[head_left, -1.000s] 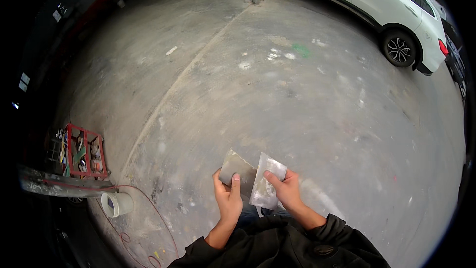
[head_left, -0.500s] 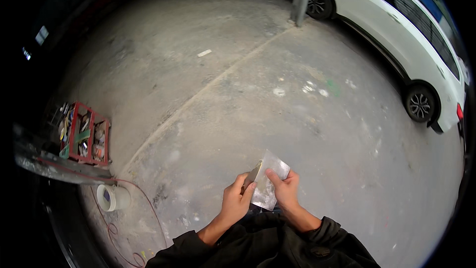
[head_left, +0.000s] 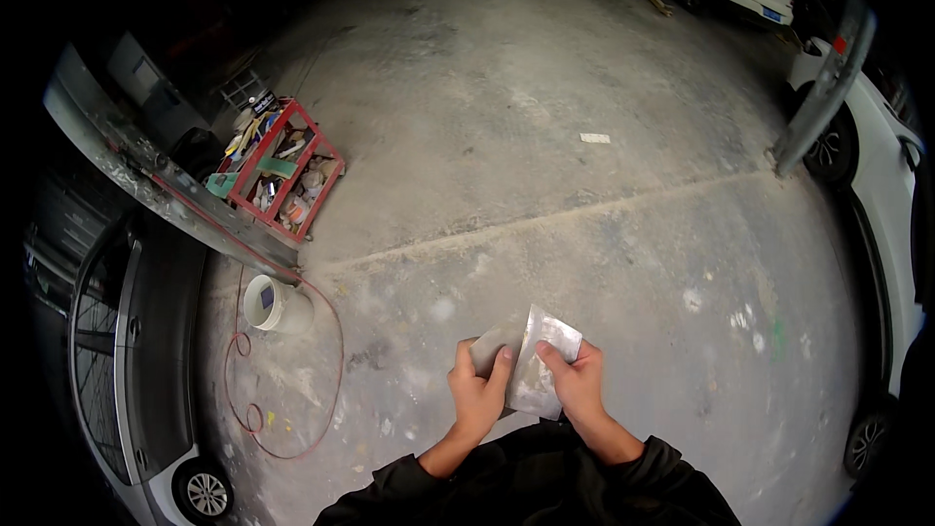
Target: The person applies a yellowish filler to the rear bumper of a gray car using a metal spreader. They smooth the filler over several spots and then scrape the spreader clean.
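In front of my body I hold two flat, thin scraper plates close together. My right hand (head_left: 579, 379) grips a silvery metal scraper plate (head_left: 535, 376) at its right edge, thumb lying across its face. Whitish and yellowish smears of paste show on that plate. My left hand (head_left: 479, 392) is closed on a smaller grey-brown scraper plate (head_left: 485, 350), thumb in front and fingers behind. The left plate's edge lies next to the left edge of the silvery one; whether they touch I cannot tell.
At left stand a red tool cart (head_left: 327, 173) full of supplies, a grey post (head_left: 175, 197), a white bucket (head_left: 292, 312), a looping red hose (head_left: 341, 346) and a dark car (head_left: 161, 351). White cars (head_left: 886, 234) and another post (head_left: 828, 88) are at right.
My view has swung left, bringing the cart, bucket and dark car further in. The left plate has turned away from the silvery plate's face and shows more of its flat side.
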### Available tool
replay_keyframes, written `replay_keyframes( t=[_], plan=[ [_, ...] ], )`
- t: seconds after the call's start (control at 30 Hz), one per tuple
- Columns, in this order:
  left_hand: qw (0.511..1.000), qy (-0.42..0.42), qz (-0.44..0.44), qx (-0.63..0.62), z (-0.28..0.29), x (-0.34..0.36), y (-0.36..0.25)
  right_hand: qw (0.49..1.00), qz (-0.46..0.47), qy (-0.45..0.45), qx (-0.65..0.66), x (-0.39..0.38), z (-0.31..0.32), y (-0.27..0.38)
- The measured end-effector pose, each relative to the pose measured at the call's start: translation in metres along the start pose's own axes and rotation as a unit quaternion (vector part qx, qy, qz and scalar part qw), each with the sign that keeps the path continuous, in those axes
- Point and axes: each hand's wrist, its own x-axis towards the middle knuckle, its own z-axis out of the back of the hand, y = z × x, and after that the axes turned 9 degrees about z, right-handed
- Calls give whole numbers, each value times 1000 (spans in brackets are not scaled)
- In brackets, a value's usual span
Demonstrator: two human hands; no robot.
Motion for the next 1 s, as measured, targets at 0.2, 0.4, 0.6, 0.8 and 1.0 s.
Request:
replay_keyframes(
  t=[0.2, 0.4, 0.6, 0.8, 1.0],
  plan=[
    [974, -168, -122, 93, -20, 123, -31, 991, -35, 123, -30, 138, -64, 6],
    [985, -139, 7, 105, -8, 196, -26, 974, -63, 207, -69, 231, -138, -21],
    [969, -236, 2, 71, 39, 282, -14, 902, 98, 409, -91, 309, -248, -33],
    [912, -397, -100, -21, 104, 413, -21, 869, -12, 487, -84, 382, -387, -41],
    [870, -489, 5, 66, 147, 474, 0, 763, 52, 639, -84, 388, -489, -41]
  ],
)
